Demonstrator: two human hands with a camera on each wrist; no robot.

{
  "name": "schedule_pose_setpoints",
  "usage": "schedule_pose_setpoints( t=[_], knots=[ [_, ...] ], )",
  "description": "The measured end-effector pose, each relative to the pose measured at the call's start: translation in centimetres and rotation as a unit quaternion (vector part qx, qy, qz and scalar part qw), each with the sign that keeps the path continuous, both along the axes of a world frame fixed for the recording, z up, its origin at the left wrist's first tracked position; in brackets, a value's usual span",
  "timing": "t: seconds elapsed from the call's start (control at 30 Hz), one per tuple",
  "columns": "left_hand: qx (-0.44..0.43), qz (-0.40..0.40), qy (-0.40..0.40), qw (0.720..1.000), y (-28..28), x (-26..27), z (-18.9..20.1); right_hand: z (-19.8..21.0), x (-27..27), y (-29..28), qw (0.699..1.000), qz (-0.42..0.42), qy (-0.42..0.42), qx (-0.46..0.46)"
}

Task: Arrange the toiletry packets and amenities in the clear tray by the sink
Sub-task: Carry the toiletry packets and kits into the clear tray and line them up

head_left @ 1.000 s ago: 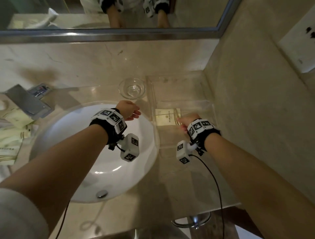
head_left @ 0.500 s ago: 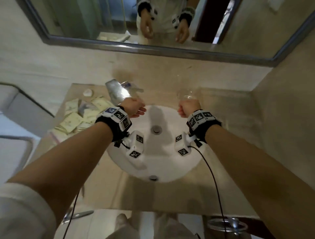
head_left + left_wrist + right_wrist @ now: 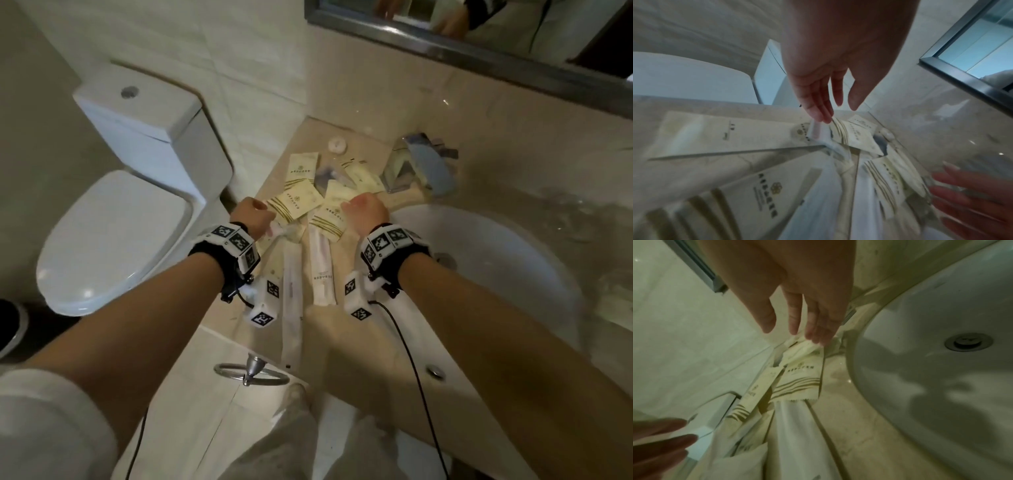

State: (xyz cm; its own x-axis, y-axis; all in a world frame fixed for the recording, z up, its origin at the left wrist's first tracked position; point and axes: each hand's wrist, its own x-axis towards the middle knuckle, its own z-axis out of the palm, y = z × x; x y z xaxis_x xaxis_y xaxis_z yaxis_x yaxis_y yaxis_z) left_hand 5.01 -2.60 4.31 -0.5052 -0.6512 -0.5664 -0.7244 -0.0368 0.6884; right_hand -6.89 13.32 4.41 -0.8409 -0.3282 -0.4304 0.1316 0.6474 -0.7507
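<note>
Several cream toiletry packets with gold stripes lie heaped on the marble counter left of the sink, along with long white sachets. My left hand hangs over the pile's left side. In the left wrist view its fingers are straight and its fingertips touch a white plastic item lying on a long packet. My right hand reaches down onto the pile's right side with straight fingers; its fingertips touch a cream packet. Neither hand holds anything. The clear tray is out of view.
The white basin lies to the right of the pile and the chrome tap stands behind it. A small round white cap sits near the wall. A toilet stands left of the counter, and a towel ring hangs below its front edge.
The view has swung left from the tray, across the basin, to the packet pile. Both hands moved left from over the basin and now reach down onto the packets.
</note>
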Motion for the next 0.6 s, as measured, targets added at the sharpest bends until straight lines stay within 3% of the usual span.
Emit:
schedule_pose_setpoints(
  t=[0.17, 0.3, 0.47, 0.6],
  knots=[
    [0.029, 0.029, 0.023, 0.999, -0.4, -1.6, -0.4, -1.6, -1.1, -2.0, 0.998, -0.003, 0.063, 0.024],
    [-0.007, 0.000, 0.013, 1.000, -0.6, -3.4, -0.9, -2.4, -1.4, -3.4, 0.992, 0.072, 0.105, 0.013],
    [-0.048, -0.048, -0.035, 0.997, -1.1, -4.7, -1.8, -3.1, -1.2, -4.6, 0.973, 0.212, 0.054, 0.078],
    [-0.033, -0.008, -0.024, 0.999, -1.8, -5.0, -2.5, -3.5, -1.3, -4.8, 0.977, 0.198, 0.044, 0.061]
  ],
)
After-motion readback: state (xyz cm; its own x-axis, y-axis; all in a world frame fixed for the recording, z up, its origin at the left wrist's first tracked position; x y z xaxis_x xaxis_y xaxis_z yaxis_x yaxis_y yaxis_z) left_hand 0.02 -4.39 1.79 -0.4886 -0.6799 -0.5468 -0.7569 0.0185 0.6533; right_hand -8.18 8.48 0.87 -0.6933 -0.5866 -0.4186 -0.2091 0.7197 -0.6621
